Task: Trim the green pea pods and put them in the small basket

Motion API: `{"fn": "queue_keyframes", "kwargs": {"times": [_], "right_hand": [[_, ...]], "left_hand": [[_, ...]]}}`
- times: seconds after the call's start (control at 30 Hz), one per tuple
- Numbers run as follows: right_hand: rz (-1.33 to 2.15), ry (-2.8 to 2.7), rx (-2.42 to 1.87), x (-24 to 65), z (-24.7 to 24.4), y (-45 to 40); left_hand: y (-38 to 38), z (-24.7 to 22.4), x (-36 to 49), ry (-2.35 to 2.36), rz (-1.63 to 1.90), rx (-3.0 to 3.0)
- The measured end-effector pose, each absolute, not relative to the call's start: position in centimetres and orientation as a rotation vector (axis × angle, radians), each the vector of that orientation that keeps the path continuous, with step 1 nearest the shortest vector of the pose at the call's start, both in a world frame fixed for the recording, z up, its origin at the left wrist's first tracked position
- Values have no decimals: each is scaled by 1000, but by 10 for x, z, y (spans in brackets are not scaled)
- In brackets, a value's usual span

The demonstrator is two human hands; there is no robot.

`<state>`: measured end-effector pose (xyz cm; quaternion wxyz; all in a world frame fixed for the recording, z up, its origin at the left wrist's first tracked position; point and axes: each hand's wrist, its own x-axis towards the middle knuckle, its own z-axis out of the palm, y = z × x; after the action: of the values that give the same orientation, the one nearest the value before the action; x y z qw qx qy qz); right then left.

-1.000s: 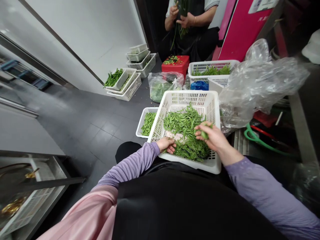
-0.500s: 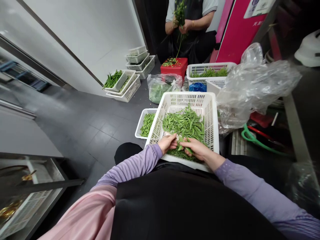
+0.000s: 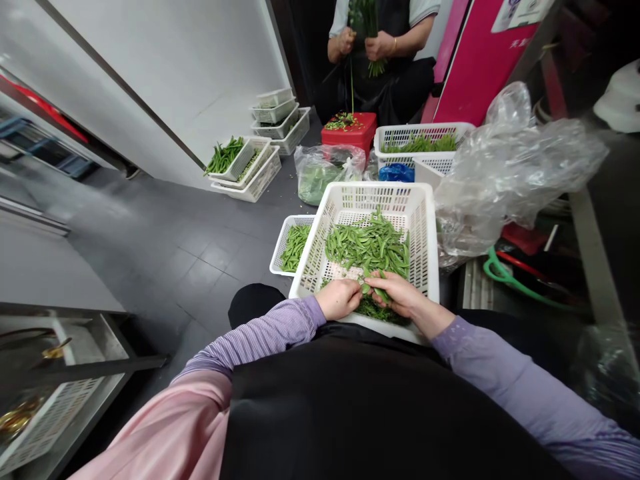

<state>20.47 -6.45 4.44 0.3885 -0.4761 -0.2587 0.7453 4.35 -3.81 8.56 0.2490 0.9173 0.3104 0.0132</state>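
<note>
My left hand (image 3: pixel 341 298) is closed in a pinch, knuckles up, with its fingertips at the end of a snow pea pod (image 3: pixel 367 288). My right hand (image 3: pixel 397 295) grips that pod and has more green pods tucked in its fingers. Both hands meet over the near part of a large white slotted basket (image 3: pixel 427 220) in my lap. Beyond them in the basket lies a heap of snow peas (image 3: pixel 370 243). A darker green pile of trimmings (image 3: pixel 373 310) sits under my hands, partly covered by them.
A smaller white basket of pods (image 3: pixel 295 248) stands left of mine. Ahead are a bag of greens (image 3: pixel 320 177), a red stool (image 3: pixel 353 137) with scraps and another basket (image 3: pixel 425 160). A co-worker's hands (image 3: pixel 380 45) hold long green stems. Clear plastic bags (image 3: pixel 495 180) bulge at right.
My left hand has turned from fingers loosely spread to a knuckles-up pinch against the pod. My right hand has barely moved. The co-worker's hands have moved apart, with the stems now upright.
</note>
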Motion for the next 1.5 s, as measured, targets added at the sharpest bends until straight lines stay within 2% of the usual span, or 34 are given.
{"fn": "queue_keyframes", "kwargs": {"times": [0.13,0.33,0.57,0.67,0.73,0.8,0.87,0.93,1.07,1.17,1.33,1.4,1.5], "right_hand": [[2088,-755,-1135,205,52,-68],[2189,-782,-1141,207,55,-71],[2239,-832,-1125,208,51,-69],[2224,-947,-1140,209,49,-69],[2126,-1173,-1204,209,48,-69],[1888,-1504,-1275,209,47,-68],[1623,-1792,-1250,209,48,-68],[1514,-1896,-1159,207,49,-68],[1570,-1591,-1160,200,52,-71],[1358,-1290,-1316,198,50,-69],[983,-728,-1291,227,49,-49],[986,-520,-1246,243,50,-39],[1213,-351,-1204,250,48,-32]], "left_hand": [[-36,81,39,866,20,2554],[-6,62,13,1466,-42,2341],[-22,74,16,1050,-22,2506],[-27,82,25,940,-168,2582],[-25,85,29,835,-289,2612],[-21,88,29,718,-374,2597],[-16,93,29,628,-398,2506],[-12,96,29,581,-357,2293],[-8,89,35,790,-11,1763],[-12,67,40,995,151,1670],[-6,21,25,1242,-290,2040],[7,6,21,1409,-385,2019],[34,-11,32,1546,-400,1930]]}}
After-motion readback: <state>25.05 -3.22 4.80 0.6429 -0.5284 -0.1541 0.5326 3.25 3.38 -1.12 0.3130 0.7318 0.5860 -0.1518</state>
